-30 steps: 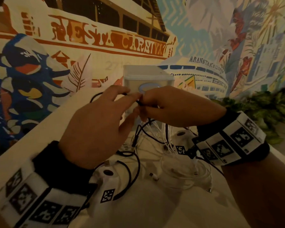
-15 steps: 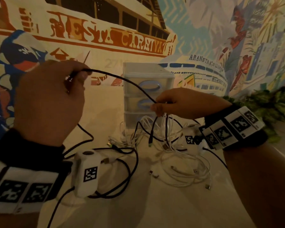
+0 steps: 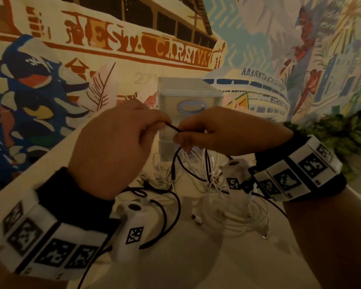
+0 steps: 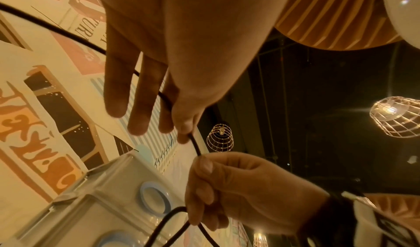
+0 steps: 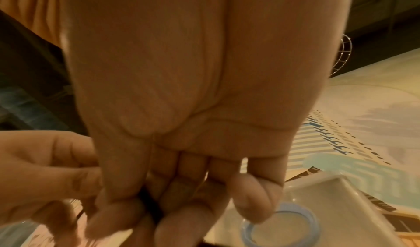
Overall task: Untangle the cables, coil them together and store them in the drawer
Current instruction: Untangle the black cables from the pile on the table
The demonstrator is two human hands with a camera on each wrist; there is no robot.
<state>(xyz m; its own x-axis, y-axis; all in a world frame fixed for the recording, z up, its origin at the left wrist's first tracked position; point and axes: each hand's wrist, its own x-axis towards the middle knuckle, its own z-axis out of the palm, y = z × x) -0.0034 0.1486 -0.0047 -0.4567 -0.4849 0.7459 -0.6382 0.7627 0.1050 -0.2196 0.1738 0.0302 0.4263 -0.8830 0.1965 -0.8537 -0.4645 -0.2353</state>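
Note:
A thin black cable (image 3: 172, 127) runs between both hands above the table. My left hand (image 3: 121, 142) pinches it between thumb and forefinger, the other fingers straight (image 4: 136, 92). My right hand (image 3: 213, 130) grips the same cable in curled fingers (image 4: 216, 188), with black loops hanging below it (image 3: 179, 163). More black cable (image 3: 167, 217) lies looped on the table. A tangle of white cables (image 3: 233, 213) lies under the right hand. The small translucent drawer unit (image 3: 188, 94) with blue ring handles stands just behind the hands, its drawers shut.
A painted mural wall (image 3: 92, 49) rises right behind the white table (image 3: 217, 268). Green plants (image 3: 346, 132) sit at the right. A loose white connector (image 3: 196, 219) lies mid-table. Wire-cage lamps (image 4: 395, 116) hang overhead.
My left hand, which had drawn the black cable out up and to the left, has come back beside the right hand in front of the drawer unit. The right hand stayed in place.

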